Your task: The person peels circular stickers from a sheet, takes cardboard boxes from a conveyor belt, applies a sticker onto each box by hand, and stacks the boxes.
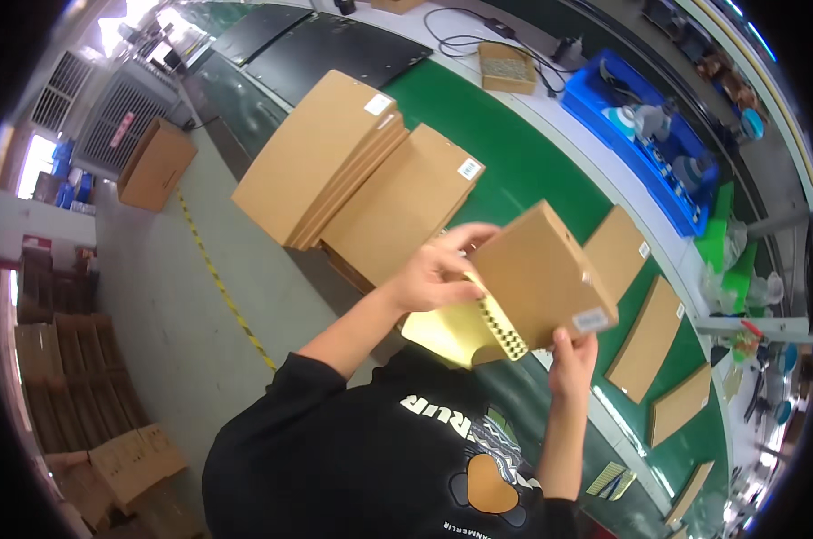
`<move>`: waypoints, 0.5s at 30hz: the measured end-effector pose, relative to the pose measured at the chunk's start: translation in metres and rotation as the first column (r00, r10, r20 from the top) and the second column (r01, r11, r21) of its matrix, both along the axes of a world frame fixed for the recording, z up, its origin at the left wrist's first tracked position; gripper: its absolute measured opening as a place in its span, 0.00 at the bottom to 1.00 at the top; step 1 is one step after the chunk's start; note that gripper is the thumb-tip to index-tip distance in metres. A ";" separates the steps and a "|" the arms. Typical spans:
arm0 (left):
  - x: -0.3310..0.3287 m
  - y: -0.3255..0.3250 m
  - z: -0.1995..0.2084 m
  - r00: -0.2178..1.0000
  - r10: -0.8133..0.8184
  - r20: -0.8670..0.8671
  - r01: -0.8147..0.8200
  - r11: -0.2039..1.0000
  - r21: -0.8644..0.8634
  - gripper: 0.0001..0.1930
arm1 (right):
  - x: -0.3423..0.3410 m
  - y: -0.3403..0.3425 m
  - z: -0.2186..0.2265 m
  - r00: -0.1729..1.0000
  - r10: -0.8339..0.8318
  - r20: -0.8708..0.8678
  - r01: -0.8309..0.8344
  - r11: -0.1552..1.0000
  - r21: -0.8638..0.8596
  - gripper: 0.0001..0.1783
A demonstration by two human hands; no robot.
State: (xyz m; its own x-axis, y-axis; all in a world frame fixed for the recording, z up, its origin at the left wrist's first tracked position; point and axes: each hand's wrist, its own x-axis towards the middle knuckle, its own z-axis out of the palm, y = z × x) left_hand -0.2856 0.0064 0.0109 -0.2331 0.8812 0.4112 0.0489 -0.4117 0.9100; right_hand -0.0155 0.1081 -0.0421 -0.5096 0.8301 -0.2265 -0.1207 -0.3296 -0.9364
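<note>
I see both hands up in front of the chest, clamped on a flat brown box [541,274]. The box is tilted, with a small white label at its lower right corner. Under its near edge a yellow sheet [447,328] sticks out, with a strip of dark dots along the edge; I cannot tell whether it is part of the box. My left hand [438,269] grips the box's left edge, fingers curled over the top, thumb against the sheet. My right hand [573,355] pinches the bottom corner from below; its palm is hidden. Beyond the left hand lie stacks [362,171] of the same boxes. Right of the right hand, single boxes lie on a green belt [514,153].
</note>
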 end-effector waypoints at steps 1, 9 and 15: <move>-0.012 -0.015 0.006 0.998 0.060 -0.004 -0.060 0.997 0.052 0.08 | -0.021 0.010 0.012 1.000 0.027 -0.014 -0.028 0.999 -0.036 0.23; -0.033 -0.107 0.024 0.927 0.232 0.293 -0.217 0.973 -0.083 0.12 | -0.200 0.057 -0.001 0.936 0.345 -0.069 -0.351 0.900 -0.258 0.26; -0.009 -0.088 0.018 0.866 0.425 0.262 -0.345 0.889 -0.300 0.08 | -0.214 0.050 -0.028 0.904 0.061 0.422 -0.195 0.940 0.281 0.30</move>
